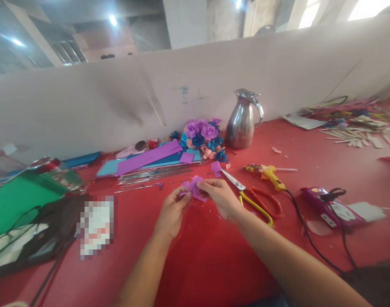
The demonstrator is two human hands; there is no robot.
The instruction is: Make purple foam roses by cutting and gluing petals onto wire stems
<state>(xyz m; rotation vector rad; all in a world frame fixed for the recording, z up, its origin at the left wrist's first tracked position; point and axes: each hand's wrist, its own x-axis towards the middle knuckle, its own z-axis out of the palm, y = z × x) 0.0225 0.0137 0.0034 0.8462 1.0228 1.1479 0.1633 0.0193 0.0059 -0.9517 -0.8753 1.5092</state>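
Between my two hands is a small purple paper flower (195,186), its petals partly hidden by my fingers. My left hand (172,209) pinches its lower left side. On the right side, my right hand (221,197) grips a petal edge between thumb and fingers. Just right of my right hand lie scissors (255,202) with one red and one yellow handle, blades spread a little. A purple paper square (216,168) touches their tip. Behind my hands, purple paper strips (150,157) rest on blue sheets, near thin silver wires (140,178).
Finished paper flowers (201,132) cluster beside a steel jug (243,121) at the low wall. A yellow glue gun (268,172) and a purple power strip (332,207) with cords lie right. Left are a glass jar (59,172), a dark bag (54,238) and a green sheet (16,204).
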